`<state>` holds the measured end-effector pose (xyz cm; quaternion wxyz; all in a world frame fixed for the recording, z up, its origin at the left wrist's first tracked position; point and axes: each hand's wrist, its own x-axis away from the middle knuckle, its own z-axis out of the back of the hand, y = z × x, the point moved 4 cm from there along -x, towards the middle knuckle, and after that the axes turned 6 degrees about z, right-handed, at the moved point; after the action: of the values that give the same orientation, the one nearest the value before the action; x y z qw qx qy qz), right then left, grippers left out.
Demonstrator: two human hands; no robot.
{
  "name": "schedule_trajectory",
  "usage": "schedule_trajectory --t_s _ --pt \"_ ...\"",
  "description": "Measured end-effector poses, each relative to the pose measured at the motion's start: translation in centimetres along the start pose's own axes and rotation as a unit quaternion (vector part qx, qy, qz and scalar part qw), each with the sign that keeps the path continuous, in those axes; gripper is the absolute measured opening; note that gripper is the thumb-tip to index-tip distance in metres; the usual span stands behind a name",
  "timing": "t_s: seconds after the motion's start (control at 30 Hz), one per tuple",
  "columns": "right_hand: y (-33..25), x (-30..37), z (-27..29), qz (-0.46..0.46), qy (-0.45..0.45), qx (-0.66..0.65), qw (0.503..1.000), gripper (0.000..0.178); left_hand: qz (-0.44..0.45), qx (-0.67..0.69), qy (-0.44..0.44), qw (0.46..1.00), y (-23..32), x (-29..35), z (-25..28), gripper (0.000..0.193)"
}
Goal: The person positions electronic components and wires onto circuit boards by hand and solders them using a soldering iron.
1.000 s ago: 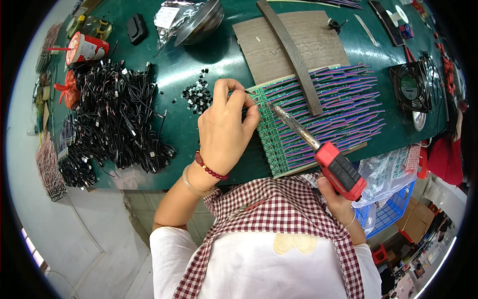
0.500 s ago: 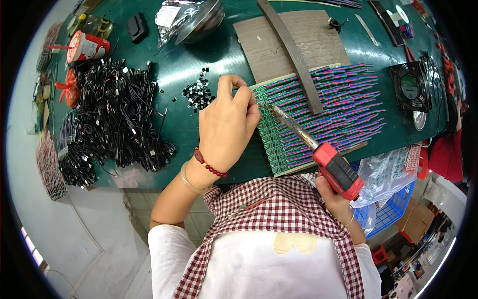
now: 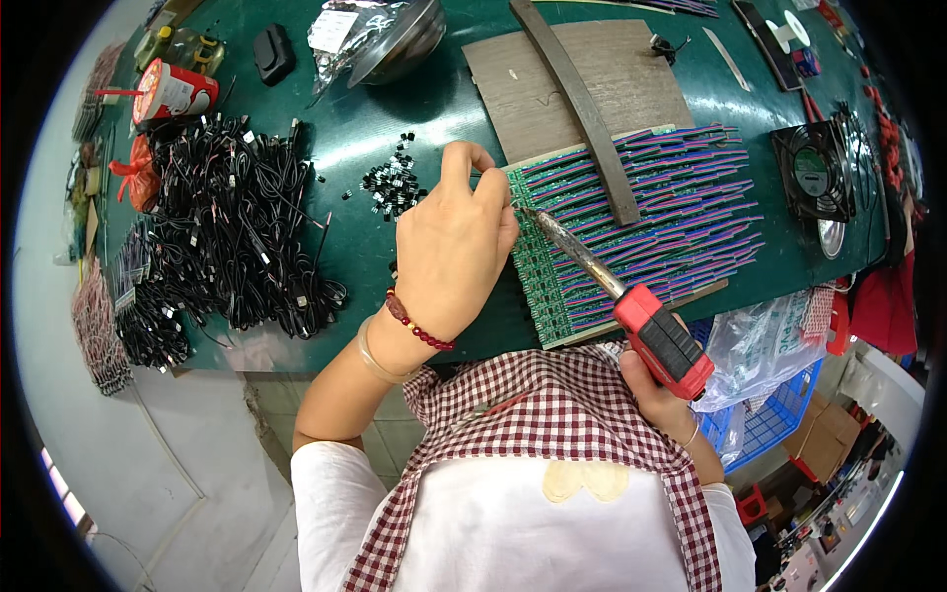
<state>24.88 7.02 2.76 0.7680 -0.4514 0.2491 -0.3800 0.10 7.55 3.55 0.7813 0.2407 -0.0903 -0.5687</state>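
My right hand (image 3: 659,400) grips a soldering iron (image 3: 663,340) by its red and black handle. The iron's metal tip points up and left, reaching the left edge of a panel of small green circuit boards (image 3: 541,286). Rows of blue, pink and dark wires (image 3: 691,212) run rightward from the panel. Next to the tip, my left hand (image 3: 449,247) is closed in a pinch at the panel's upper left corner. Whatever lies between its fingertips is hidden. Small black connectors (image 3: 392,187) lie heaped just left of this hand.
A dark flat bar (image 3: 582,109) lies across the wires and a brown board (image 3: 493,74). Bundled black cables (image 3: 237,227) and a red cup (image 3: 173,94) are at left. A metal bowl (image 3: 404,49) stands at the back, a fan (image 3: 814,173) at right.
My left hand has shifted slightly to the right. The soldering iron has moved a little leftward, its tip staying at the panel's left edge.
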Motion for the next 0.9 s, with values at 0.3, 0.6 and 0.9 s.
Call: schedule_trajectory --t_s 0.3,0.6,0.9 --pt "1.3 1.8 0.5 -0.091 0.046 -0.058 0.993 0.018 -0.022 -0.023 0.004 0.999 0.3 -0.1 0.0 0.012" --pt "1.4 1.8 0.5 -0.098 0.099 -0.115 0.984 0.012 -0.013 -0.034 0.025 0.999 0.3 0.1 0.1 0.011" --pt "0.2 0.3 1.0 -0.050 0.174 -0.207 0.961 0.033 0.090 0.016 0.164 0.982 -3.1 3.1 4.0 0.018"
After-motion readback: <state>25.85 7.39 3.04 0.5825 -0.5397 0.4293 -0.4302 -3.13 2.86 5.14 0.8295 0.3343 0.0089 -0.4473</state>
